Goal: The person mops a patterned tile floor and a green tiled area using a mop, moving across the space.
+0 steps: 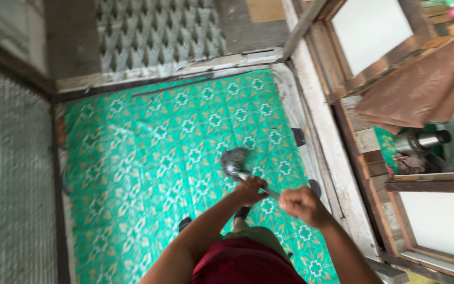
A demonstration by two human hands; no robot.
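Note:
I look straight down at a green patterned floor covering (148,158). A grey mop head (233,159) rests on it, on a thin metal handle (248,179) that runs back toward me. My left hand (250,189) is closed around the handle lower down. My right hand (303,205) grips the same handle higher up, close to my body. My red top and one dark sandal (184,223) show at the bottom edge.
A white-painted wooden threshold (327,142) borders the floor on the right, with brown wooden frames and boards (421,89) beyond. A metal flask (421,141) lies past the frame. A grey woven mat (11,184) covers the left side; a patterned grey wall (153,31) stands ahead.

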